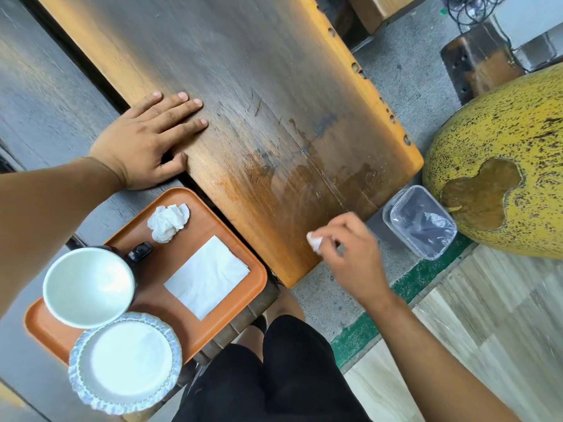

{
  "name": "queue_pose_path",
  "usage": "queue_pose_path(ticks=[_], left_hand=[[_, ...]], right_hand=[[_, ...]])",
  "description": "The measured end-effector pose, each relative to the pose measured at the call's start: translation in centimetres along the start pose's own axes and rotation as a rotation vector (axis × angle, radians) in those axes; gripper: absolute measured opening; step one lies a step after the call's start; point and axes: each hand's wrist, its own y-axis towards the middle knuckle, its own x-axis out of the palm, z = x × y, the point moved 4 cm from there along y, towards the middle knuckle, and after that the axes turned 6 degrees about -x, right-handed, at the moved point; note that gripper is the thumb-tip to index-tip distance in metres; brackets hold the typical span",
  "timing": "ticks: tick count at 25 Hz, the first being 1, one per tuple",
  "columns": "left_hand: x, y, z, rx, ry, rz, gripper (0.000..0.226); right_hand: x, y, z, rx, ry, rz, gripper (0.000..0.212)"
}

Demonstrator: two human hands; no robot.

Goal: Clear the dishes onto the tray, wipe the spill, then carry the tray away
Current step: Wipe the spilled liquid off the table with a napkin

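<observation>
Wooden tabletop (243, 86), worn and streaked, with a wet smear (304, 175) shining near its right corner. Left hand (146, 141) lies flat, fingers straight, pressed on the tabletop's left edge. Right hand (350, 254) hovers off the near corner, fingers pinching a small wad of tissue (314, 240). Beside the tabletop's near-left edge sits the orange tray (237, 303), carrying a white bowl (88, 287), a plate (128, 360), a flat napkin (207, 277) and a crumpled napkin (167, 222). On the floor, a clear plastic bin (420, 220).
</observation>
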Motion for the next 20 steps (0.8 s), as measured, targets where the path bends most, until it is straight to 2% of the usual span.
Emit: queue_pose_path(ticks=[2, 4, 8, 11, 13, 17, 18, 20], left_hand=[[-0.1, -0.1, 0.0, 0.001, 0.0, -0.004, 0.067], [-0.1, 0.1, 0.0, -0.001, -0.003, -0.017, 0.068], [0.0, 0.0, -0.1, -0.001, 0.002, -0.009, 0.069], [0.1, 0.1, 0.0, 0.008, -0.002, -0.02, 0.07], [0.1, 0.1, 0.1, 0.003, -0.001, -0.016, 0.069], [0.0, 0.1, 0.3, 0.004, 0.009, -0.023, 0.068], [-0.1, 0.1, 0.3, 0.006, 0.008, -0.019, 0.068], [-0.2, 0.1, 0.3, 0.009, 0.0, -0.009, 0.068]], right_hand=[[-2.1, 3.1, 1.5, 0.117, -0.054, 0.17, 0.02], [-2.6, 4.3, 2.0, 0.111, -0.09, 0.192, 0.022], [0.3, -1.5, 0.9, 0.063, -0.11, -0.076, 0.016], [1.1, -5.8, 0.2, -0.054, -0.035, -0.142, 0.019], [-0.8, -4.2, 1.0, 0.112, 0.023, -0.014, 0.021], [-7.1, 3.4, 5.1, 0.365, -0.076, 0.444, 0.023], [-7.9, 4.9, 6.1, 0.406, -0.076, 0.509, 0.025], [-7.7, 6.1, 7.2, 0.484, -0.099, 0.521, 0.029]])
